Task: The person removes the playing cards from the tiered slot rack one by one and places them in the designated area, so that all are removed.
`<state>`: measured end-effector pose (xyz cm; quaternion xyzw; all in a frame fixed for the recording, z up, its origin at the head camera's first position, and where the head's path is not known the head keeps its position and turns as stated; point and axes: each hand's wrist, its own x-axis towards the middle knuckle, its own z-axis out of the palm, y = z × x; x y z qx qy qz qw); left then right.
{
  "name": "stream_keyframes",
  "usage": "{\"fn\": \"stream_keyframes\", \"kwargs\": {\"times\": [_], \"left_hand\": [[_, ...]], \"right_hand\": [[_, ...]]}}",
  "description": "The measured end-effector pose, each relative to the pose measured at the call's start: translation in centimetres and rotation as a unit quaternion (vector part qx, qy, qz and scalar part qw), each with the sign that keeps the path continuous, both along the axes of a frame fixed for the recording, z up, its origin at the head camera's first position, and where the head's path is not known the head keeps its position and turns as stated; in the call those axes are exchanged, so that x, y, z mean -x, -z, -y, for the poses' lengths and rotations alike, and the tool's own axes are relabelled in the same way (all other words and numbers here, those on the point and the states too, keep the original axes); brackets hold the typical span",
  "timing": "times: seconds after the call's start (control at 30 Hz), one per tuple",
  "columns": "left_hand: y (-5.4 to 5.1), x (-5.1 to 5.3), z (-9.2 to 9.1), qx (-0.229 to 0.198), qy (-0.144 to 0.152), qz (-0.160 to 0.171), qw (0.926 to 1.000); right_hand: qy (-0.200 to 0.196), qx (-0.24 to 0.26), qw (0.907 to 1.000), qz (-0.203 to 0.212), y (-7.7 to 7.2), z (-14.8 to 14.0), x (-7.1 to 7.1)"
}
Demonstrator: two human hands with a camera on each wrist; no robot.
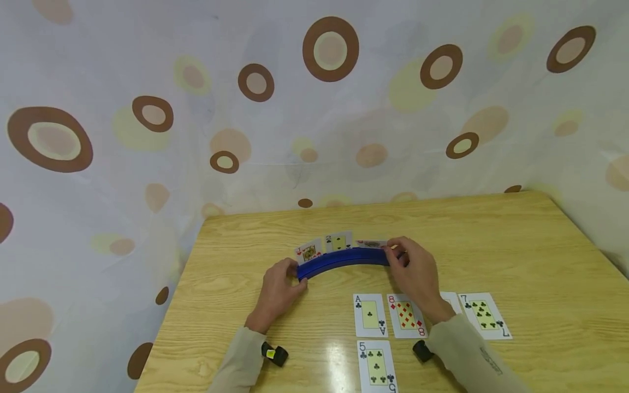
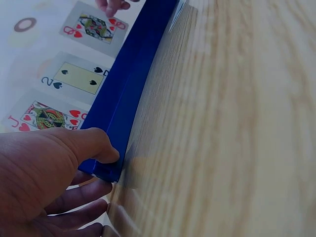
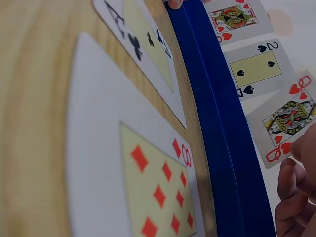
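A curved blue card holder stands on the table with three playing cards in a row along it. From the left they are a jack of hearts, a two of spades and a queen of hearts. My left hand grips the holder's left end, thumb on the near face and fingers behind. At the right end my right hand pinches the queen by its edge. The queen leans more than its neighbours, and its lower edge meets the holder.
Face up on the wooden table lie an ace of clubs, an eight of diamonds, a card partly hidden by my right arm, and a seven of clubs. A five of clubs lies nearer me. Patterned cloth hangs behind.
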<state>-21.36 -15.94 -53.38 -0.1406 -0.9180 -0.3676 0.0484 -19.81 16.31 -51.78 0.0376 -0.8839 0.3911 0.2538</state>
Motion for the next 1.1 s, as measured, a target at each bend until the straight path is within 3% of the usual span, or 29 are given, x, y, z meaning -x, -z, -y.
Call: {"fn": "stream_keyframes", "kwargs": {"times": [0.1,0.23,0.43,0.7,1.1], "left_hand": [[0.0,0.1,0.1,0.004,-0.003,-0.004,1.0],[0.0,0.1,0.0,0.005,-0.006,-0.008,0.9999],[-0.1,-0.1,0.2,0.0,-0.005,0.002,1.0],[0.1,-0.5,0.7,0.008,-0.005,-0.009,0.9999],[-0.2,-0.6,0.8,0.004,0.003,0.001,1.0]], "right_hand": [[0.001,0.017,0.9998,-0.01,0.0,-0.2,-0.6],[0.003,0.046,0.9989,0.008,-0.3,-0.6,-1.2],[-0.003,0.055,0.9984,0.012,-0.6,-0.9,-2.0],[-0.034,0.068,0.9966,0.031,-1.4,-1.3,-4.5],[-0.027,0.071,0.9898,0.12,-2.6,-1.2,-8.6]]}}
